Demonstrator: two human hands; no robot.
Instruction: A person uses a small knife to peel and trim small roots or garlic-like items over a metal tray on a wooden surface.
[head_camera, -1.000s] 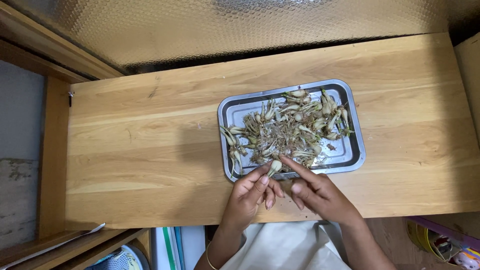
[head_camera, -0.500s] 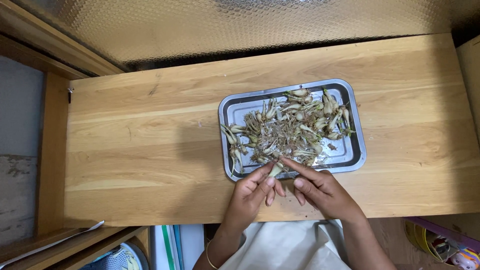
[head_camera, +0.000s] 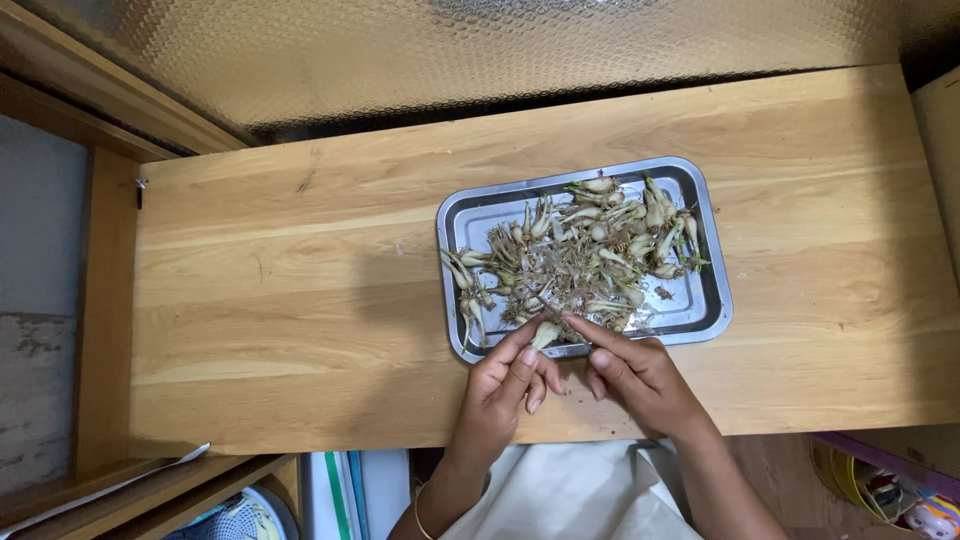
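Left hand: the left hand (head_camera: 497, 395) sits at the tray's 6 o'clock edge, grip closed on 1 pale bulb (head_camera: 546, 334) between thumb and forefinger.
Right hand: the right hand (head_camera: 637, 375) is just beside it at 3 o'clock, forefinger stretched out to the bulb's root end; it touches the bulb, but whether it pinches anything I cannot tell.
Bulb: held low over the near rim of the metal tray (head_camera: 700, 318), at 6 o'clock of the pile.
Pile: small rooted bulbs (head_camera: 580, 255) heaped in the tray's middle and toward 12 and 3 o'clock.
Tabletop: the wooden tabletop (head_camera: 280, 300) carries the tray, right of centre.
Doing it well: judging by the pose, roots or skin are being picked off; keeping the bulb steady in the left grip, working over the tray so scraps fall inside, and pulling from the root end look sensible.
Change: against the picture 1 second back, both hands remain at the near rim with the same bulb; the tray has not shifted.
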